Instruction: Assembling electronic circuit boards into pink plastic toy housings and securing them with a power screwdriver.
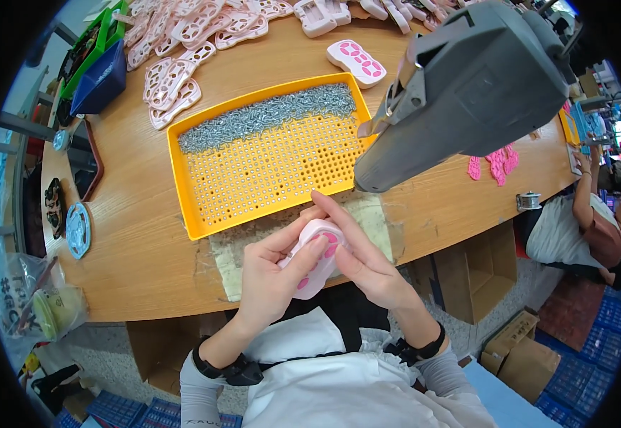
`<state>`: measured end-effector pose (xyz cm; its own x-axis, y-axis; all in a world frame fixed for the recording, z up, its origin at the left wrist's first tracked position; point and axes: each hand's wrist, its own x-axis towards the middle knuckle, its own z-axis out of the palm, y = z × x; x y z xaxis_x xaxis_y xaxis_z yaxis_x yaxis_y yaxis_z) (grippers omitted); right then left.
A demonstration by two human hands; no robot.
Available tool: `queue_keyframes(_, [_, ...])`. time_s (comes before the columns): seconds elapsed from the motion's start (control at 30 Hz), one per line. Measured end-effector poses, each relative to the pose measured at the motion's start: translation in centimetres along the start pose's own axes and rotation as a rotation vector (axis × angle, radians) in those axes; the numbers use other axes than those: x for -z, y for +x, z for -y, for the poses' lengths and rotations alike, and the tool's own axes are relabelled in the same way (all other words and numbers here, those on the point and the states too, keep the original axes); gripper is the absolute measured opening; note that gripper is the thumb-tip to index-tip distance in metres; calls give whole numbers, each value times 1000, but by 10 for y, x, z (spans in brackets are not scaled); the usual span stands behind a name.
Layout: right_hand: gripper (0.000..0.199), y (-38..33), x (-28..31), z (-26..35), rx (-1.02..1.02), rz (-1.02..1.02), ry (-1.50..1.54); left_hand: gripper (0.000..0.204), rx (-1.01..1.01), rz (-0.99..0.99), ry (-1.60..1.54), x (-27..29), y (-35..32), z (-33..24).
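Observation:
A pale pink plastic case with bright pink buttons (315, 279), shaped like a small hand-held controller, is held between my two hands just in front of the table edge. My left hand (271, 274) is closed round its left side, with the thumb lying over the buttons. Closed on its right side is my right hand (371, 274), its thumb near the upper buttons and its forefinger stretched toward the yellow tray. The underside of the case is hidden. Just beyond my hands sits a yellow perforated tray (182, 187) with many small silver screws (268, 118) heaped along its far side.
A grey electric screwdriver housing (467, 93) hangs over the tray's right end. A similar pink case (357, 63) lies behind the tray, near piled pale pink shells (182, 32). Blue bin (101, 80) stands far left. A co-worker (574, 228) sits at right. A cloth (228, 267) lies under the tray.

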<state>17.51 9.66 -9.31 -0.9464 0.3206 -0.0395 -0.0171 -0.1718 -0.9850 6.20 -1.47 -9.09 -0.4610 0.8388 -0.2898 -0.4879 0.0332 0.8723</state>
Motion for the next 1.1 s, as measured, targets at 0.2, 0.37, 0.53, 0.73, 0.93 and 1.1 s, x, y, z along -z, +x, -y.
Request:
queue_keyframes(0.2, [57,-2,1,-5,-2,0,147,42,-79,44,148,0,2,1])
queue_keyframes(0.37, [43,-21,39,20,22,-267,-99,39,-410,109,682,-4,7,-5])
queue_keyframes(0.53, [41,16,30,39,497,-614,-468,43,-1071,266,1406,1,16,18])
queue_keyframes(0.73, [58,43,40,58,315,-259,-377,49,-1025,483,1534,4,12,26])
queue_keyframes(0.93, [42,55,44,81,500,-143,-145,49,-1031,573,1708,-3,24,21])
queue_keyframes(1.1, [30,77,30,82,641,-339,-171,45,-989,597,1571,-6,28,27])
